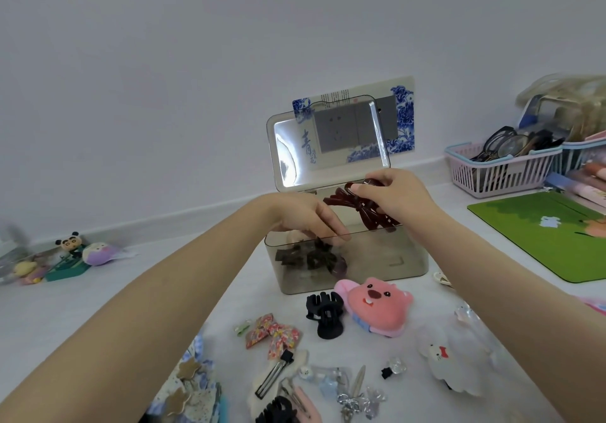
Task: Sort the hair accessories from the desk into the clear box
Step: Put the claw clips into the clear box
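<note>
The clear box stands at the desk's middle with its lid raised. My right hand pinches a dark red claw clip just above the box's open top. My left hand reaches over the front rim, fingers down into the box over dark accessories lying inside. In front of the box lie a black claw clip, a pink plush clip, a floral bow, a white plush clip and several small clips.
A green mat lies at the right, with pastel baskets of glasses behind it. Small toy figures sit at the far left by the wall. A wall socket plate is behind the lid.
</note>
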Tool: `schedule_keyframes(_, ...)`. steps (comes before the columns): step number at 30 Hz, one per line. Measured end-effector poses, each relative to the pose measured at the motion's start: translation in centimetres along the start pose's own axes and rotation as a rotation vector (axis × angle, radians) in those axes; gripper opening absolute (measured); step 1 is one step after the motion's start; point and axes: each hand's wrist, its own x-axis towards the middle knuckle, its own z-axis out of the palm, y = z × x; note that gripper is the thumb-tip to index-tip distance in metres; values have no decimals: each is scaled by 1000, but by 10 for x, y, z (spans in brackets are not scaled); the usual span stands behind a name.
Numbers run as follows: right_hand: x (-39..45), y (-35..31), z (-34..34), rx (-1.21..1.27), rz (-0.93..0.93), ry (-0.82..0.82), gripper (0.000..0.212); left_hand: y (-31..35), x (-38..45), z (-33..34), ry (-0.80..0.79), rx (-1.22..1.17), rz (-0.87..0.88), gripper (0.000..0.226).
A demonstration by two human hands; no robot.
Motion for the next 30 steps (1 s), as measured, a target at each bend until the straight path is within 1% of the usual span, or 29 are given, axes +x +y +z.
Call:
schedule_keyframes(3, 0, 1, 0, 16, -7, -2, 49, -3, 5, -3, -20, 80, -25, 31)
schedule_keyframes(5, -1, 0, 1, 23, -10, -3, 47, -5, 8, -4, -37, 53, -45, 27)
schedule_keyframes(10, -1, 1, 1, 20, -9, 2, 45, -4, 8, -2, -135, -68, -49, 24)
schedule_keyframes(12, -1, 0, 0, 15, -7, -4, 43, -5, 8, -1, -148, -47, -46, 27)
schedule_keyframes(15, -3, -2, 0, 7, -13, -14, 40, -8, 10, 0, -122, 19, -44, 32)
schedule_keyframes(18, -5, -4, -1, -23, 8, -32, 37, -6, 10, 3, -98, 53, -63, 29)
schedule_keyframes(20, -6, -5, -2, -47, 32, -79, 35, -4, 9, 4, -90, 49, -62, 25)
schedule_keyframes(23, -6, -7, -3, -160, 30, -149, 36, -5, 6, 5, -62, 48, -63, 21)
schedule_keyframes(25, -5, -7, -5, -194, 19, -162, 41, -8, 3, 5, -18, 27, -52, 24)
schedule_keyframes(28, -1, -8, -8, -233, -26, -167, 46, -16, -4, 0, 97, -27, -7, 24)
schedule_keyframes(30, 2, -9, -10, -311, -66, -165, 47, -21, -9, -5, 157, 62, -7, 26)
